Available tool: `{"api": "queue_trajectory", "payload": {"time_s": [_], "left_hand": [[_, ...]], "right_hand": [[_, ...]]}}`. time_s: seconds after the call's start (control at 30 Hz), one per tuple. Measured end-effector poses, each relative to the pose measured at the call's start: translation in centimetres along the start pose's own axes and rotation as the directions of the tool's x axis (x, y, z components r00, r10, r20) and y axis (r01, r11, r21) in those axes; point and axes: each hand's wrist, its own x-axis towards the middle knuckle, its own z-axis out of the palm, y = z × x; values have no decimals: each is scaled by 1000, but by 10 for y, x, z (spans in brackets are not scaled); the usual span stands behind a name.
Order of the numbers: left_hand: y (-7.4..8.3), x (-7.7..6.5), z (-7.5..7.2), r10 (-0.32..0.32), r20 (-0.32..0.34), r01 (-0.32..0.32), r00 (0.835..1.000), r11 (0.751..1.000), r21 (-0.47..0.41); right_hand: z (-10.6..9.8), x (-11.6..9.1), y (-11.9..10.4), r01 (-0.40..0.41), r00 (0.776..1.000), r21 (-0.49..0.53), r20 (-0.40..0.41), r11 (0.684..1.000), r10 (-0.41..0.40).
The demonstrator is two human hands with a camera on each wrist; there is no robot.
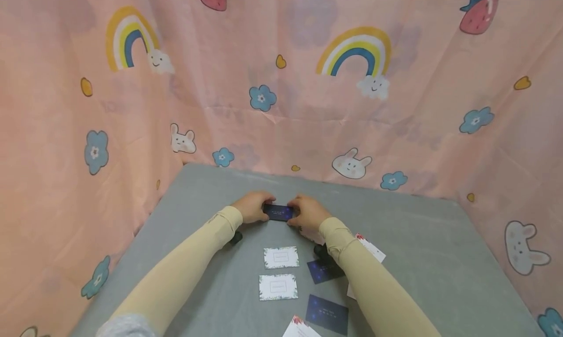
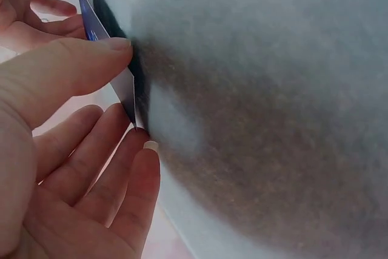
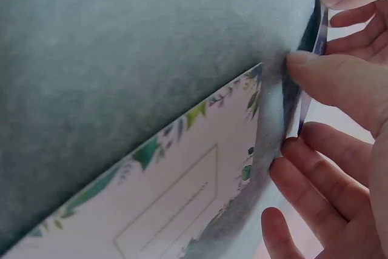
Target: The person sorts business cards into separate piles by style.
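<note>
A dark blue card with small pale print is held between my two hands, toward the far side of the table. My left hand pinches its left end, thumb on the near face and fingers behind, as the left wrist view shows. The right hand grips the other end in the same way. Seen edge-on in the left wrist view, the card stands tilted close over the cloth. Nearer me lie two white cards with leafy borders, one card behind the other card.
Right of the leafy cards lie a dark blue card and another blue card, partly under my right forearm. White cards with red flowers show at the front and beyond that forearm. A patterned pink curtain surrounds the grey table.
</note>
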Motion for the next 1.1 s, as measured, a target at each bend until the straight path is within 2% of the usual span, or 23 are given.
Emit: {"api": "queue_trajectory", "payload": {"time_s": [0.3, 0.43, 0.5, 0.6, 0.7, 0.8, 0.9, 1.0, 1.1], "left_hand": [[-6, -2, 10, -33, -8, 32, 999, 999, -34], [-1, -9, 13, -14, -59, 13, 998, 1000, -10], [12, -17, 16, 16, -97, -13, 995, 1000, 25], [44, -35, 28, 87, -119, -77, 989, 993, 85], [81, -59, 47, 156, -71, -144, 985, 979, 142], [110, -72, 70, 228, -27, -213, 973, 940, 267], [126, -77, 89, 252, -37, -218, 967, 892, 395], [136, -78, 101, 250, -76, -194, 965, 879, 435], [146, -76, 107, 263, -103, -194, 959, 878, 438]], "right_hand": [[2, -9, -2, -17, 1000, 28, -7, 999, 17], [-5, -25, 3, 9, 1000, 43, -30, 999, -8], [-10, -42, 7, 39, 998, 36, -51, 999, -37], [-17, -80, 14, 79, 991, -3, -106, 997, -78], [-17, -124, 21, 87, 984, -68, -148, 994, -96], [-15, -163, 28, 47, 983, -105, -171, 993, -65], [-7, -181, 31, 39, 982, -117, -178, 992, -60], [1, -189, 34, 44, 981, -118, -185, 992, -65], [4, -195, 37, 50, 973, -137, -215, 989, -79]]}}
